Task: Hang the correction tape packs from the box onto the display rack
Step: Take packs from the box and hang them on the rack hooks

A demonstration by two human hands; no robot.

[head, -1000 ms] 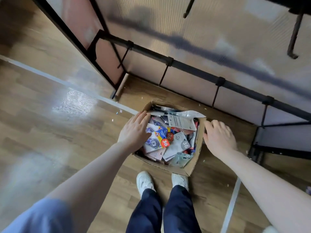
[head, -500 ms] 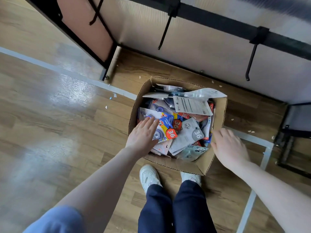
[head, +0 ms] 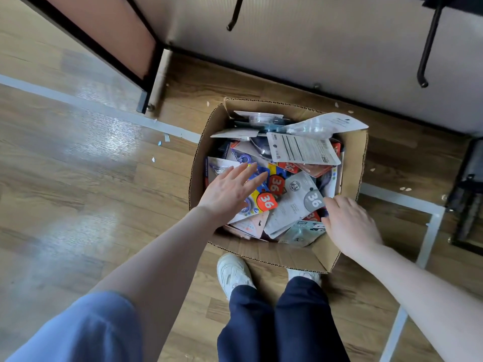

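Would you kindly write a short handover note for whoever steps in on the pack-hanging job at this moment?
Left hand: open, fingers spread flat over the colourful packs on the left side of the box, no grip yet.
Right hand: fingers curled at the edge of a grey "36" pack by the box's right wall; whether it has a grip is unclear.
Cardboard box: on the floor by the person's feet, full of correction tape packs.
Display rack hooks: the two in view are bare.
Done: nothing hung in view.
Left: pick up packs and hang them.
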